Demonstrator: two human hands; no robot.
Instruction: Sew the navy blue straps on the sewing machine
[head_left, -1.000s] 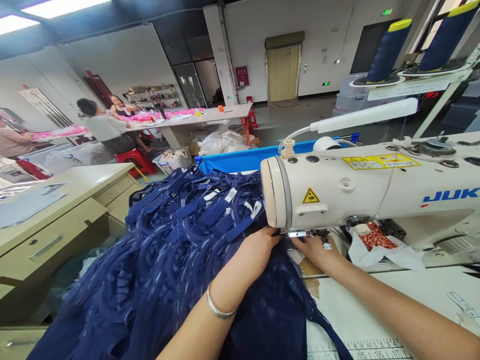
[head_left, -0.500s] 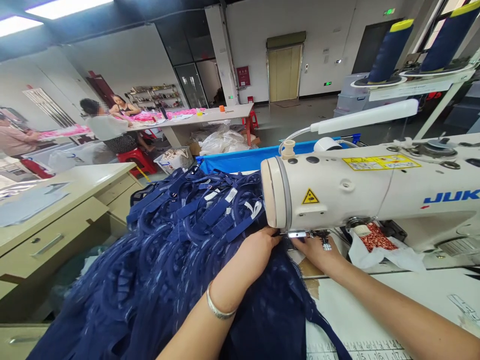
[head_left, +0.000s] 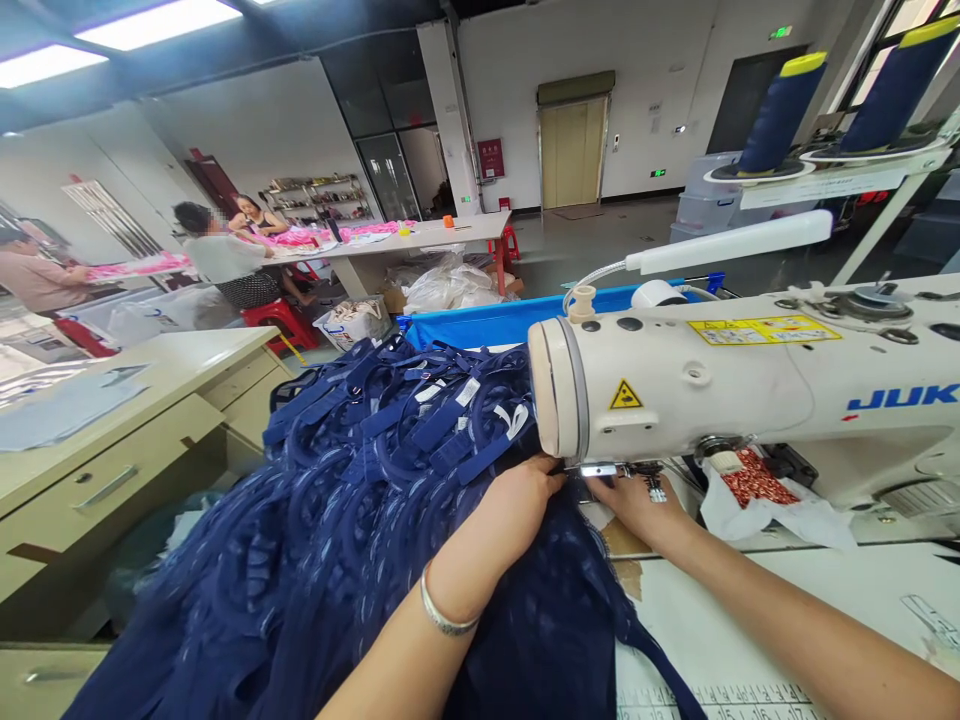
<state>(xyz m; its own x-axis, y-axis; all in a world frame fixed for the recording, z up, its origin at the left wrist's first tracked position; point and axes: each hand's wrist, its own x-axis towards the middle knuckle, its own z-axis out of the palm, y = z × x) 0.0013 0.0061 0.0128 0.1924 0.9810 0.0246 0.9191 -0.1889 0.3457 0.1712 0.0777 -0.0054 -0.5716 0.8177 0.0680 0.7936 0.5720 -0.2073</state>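
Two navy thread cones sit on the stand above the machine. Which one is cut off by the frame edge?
The right-hand cone, at the top right corner: its yellow top runs out of frame. The left cone shows whole, yellow cap included.

The sewing machine (head_left: 750, 390) reads "JUK" in blue, beside a yellow triangle warning sticker (head_left: 625, 396)

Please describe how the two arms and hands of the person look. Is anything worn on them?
Both forearms are bare, with no sleeves visible and no gloves. The left hand has a thin silver bangle around its wrist. The right hand shows no bracelet or watch in this view. Most of the fingers are hidden under the sewing machine head, so rings cannot be checked.
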